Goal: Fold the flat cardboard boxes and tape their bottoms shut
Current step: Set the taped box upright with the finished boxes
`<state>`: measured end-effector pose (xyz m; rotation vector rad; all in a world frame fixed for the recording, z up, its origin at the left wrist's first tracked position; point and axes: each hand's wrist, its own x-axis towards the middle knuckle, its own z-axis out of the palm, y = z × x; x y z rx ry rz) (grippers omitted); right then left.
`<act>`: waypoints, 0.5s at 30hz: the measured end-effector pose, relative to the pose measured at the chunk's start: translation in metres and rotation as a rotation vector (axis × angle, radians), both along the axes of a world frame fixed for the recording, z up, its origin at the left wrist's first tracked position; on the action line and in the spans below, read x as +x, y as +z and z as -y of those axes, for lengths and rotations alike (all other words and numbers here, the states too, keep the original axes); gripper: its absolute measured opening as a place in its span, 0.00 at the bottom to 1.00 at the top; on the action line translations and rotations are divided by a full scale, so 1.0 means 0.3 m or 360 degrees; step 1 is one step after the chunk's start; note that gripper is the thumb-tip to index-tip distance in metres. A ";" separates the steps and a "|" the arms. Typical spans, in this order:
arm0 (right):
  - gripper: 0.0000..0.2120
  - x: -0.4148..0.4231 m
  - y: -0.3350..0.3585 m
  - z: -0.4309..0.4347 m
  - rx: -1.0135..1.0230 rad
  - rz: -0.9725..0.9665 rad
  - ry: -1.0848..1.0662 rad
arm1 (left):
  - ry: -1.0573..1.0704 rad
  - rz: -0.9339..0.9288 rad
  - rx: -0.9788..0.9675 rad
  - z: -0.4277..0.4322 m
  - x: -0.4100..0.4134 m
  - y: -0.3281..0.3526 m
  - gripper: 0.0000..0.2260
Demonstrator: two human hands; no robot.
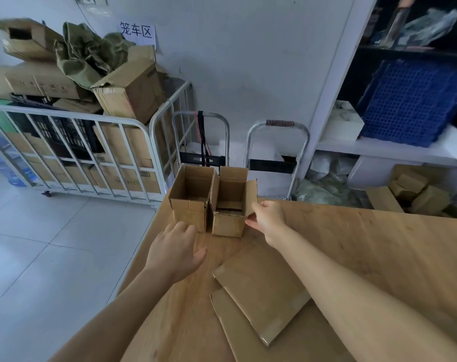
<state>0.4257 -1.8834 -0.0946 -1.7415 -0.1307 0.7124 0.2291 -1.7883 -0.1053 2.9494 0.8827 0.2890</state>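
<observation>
Two boxes stand erected at the far left corner of the table, side by side & touching, tops open: left box, right box. Right hand is at right box's right wall, thumb up by the flap, fingers curled round the near corner; looks like a pinch grip. Left hand hovers just in front of left box, fingers loose & spread, holding nothing. Flats lie nearer, overlapped, partly under the right forearm. Step, prob.: parking a done box beside the other. No tape roll in view. Next calls for right hand letting go, then both hands lifting the top flat & squaring it open.
</observation>
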 end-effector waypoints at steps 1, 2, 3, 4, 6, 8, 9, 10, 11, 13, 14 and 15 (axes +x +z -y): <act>0.10 0.001 0.003 0.014 -0.0008 -0.0011 0.0035 | -0.0001 -0.0005 -0.0010 0.008 0.006 0.001 0.18; 0.10 0.002 0.007 0.033 -0.0030 -0.0015 0.0069 | -0.0004 -0.0005 -0.0015 0.016 0.011 0.002 0.18; 0.09 0.004 0.012 0.058 -0.0066 0.0000 0.0094 | -0.0007 -0.0005 -0.0020 0.025 0.015 0.002 0.18; 0.08 0.010 0.016 0.088 -0.0116 0.0041 0.0113 | -0.0009 -0.0004 -0.0028 0.036 0.018 0.003 0.18; 0.07 0.032 0.023 0.160 -0.0224 0.0186 0.0141 | -0.0020 -0.0007 -0.0049 0.059 0.024 0.010 0.18; 0.06 0.055 0.029 0.245 -0.0347 0.0333 0.0150 | -0.0026 -0.0026 -0.0080 0.087 0.023 0.010 0.18; 0.06 0.063 0.030 0.290 -0.0432 0.0403 0.0152 | -0.0031 -0.0038 -0.0107 0.102 0.020 0.005 0.19; 0.06 0.069 0.026 0.335 -0.0533 0.0467 0.0164 | -0.0036 -0.0051 -0.0145 0.120 0.017 -0.004 0.20; 0.05 0.070 0.021 0.379 -0.0645 0.0521 0.0191 | -0.0040 -0.0080 -0.0191 0.142 0.014 -0.019 0.20; 0.07 0.063 0.002 0.458 -0.0842 0.0605 0.0278 | -0.0054 -0.0143 -0.0272 0.189 0.010 -0.045 0.19; 0.10 0.061 -0.013 0.489 -0.0929 0.0631 0.0318 | -0.0064 -0.0171 -0.0297 0.210 0.011 -0.056 0.19; 0.12 0.060 -0.024 0.513 -0.1006 0.0654 0.0350 | -0.0063 -0.0199 -0.0314 0.228 0.014 -0.067 0.19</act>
